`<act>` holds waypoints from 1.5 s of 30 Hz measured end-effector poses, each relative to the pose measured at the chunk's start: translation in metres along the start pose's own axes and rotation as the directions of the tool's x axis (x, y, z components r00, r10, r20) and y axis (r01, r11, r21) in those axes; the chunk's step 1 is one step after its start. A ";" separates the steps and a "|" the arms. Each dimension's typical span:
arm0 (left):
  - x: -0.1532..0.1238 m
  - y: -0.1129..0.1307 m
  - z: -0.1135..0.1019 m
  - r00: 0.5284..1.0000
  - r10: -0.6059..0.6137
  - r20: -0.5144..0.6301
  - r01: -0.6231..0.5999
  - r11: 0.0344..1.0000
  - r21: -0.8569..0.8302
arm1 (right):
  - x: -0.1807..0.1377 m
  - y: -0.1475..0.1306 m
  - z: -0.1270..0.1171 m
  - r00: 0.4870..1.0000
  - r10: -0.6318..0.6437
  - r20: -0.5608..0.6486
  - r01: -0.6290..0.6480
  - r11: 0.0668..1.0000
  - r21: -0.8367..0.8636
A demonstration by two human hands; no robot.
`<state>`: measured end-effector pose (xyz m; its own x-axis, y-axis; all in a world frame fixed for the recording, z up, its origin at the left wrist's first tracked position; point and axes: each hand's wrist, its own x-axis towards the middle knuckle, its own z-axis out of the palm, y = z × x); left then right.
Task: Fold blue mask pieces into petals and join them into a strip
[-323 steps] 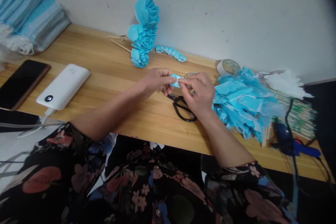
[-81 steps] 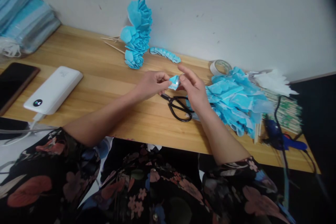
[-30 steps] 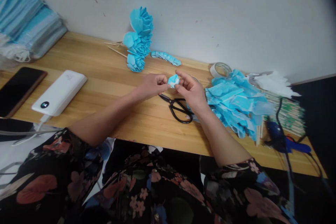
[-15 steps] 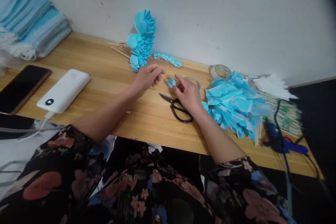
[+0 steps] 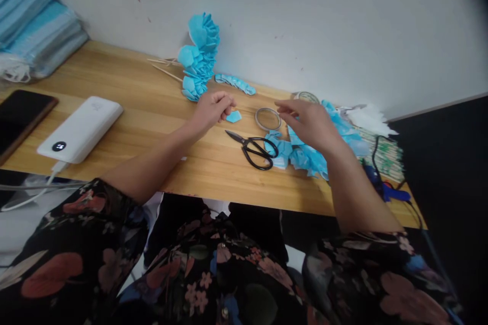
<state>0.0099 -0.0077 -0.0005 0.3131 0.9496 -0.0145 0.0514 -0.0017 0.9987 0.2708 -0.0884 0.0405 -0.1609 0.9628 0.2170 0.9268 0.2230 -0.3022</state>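
My left hand (image 5: 216,107) is closed in a pinch over the middle of the wooden table. What its fingers hold, if anything, I cannot make out. Right beside those fingertips is a small flat blue petal-shaped piece (image 5: 234,117); whether it touches them is unclear. My right hand (image 5: 307,118) hovers above blue cut fabric pieces (image 5: 310,160), fingers a little apart and nothing visible between them. Just left of it lies a thin tape roll (image 5: 268,119). Below are black-handled scissors (image 5: 253,148), blades pointing left.
Blue handmade flowers on sticks (image 5: 198,58) and a folded blue strip (image 5: 235,84) lie by the wall. At left are a phone (image 5: 25,119), a white power bank (image 5: 81,129) and stacked masks (image 5: 38,20). A blue-handled tool (image 5: 396,194) with a cord is at right.
My right hand has moved right and away from the small blue piece, which now looks flat beside my left fingers. My left hand has hardly moved. The view has shifted slightly.
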 end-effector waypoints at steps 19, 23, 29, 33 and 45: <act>-0.033 -0.030 0.046 0.618 0.313 0.721 -0.700 0.636 0.324 | -0.021 0.019 0.029 0.956 -0.117 0.267 0.201 0.930 -0.309; -0.036 -0.034 0.055 0.562 0.329 0.759 -0.753 0.584 0.303 | -0.025 0.012 0.021 0.935 -0.196 0.297 0.292 0.898 -0.328; -0.038 -0.038 0.059 0.516 0.322 0.793 -0.795 0.525 0.304 | -0.025 0.008 0.006 0.939 -0.056 0.339 0.175 0.927 -0.333; -0.038 -0.037 0.058 0.497 0.326 0.804 -0.782 0.570 0.252 | -0.025 0.019 0.001 0.917 0.003 0.399 0.100 0.966 -0.238; -0.039 -0.027 0.084 0.655 0.252 0.713 -0.720 0.494 0.487 | -0.032 0.036 0.001 0.900 -0.101 0.424 0.134 0.990 -0.048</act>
<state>0.0761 -0.0712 -0.0308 0.8938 0.3978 0.2071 0.2618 -0.8377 0.4793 0.3088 -0.1106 0.0222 -0.3823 0.9088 -0.1673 0.9122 0.3422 -0.2255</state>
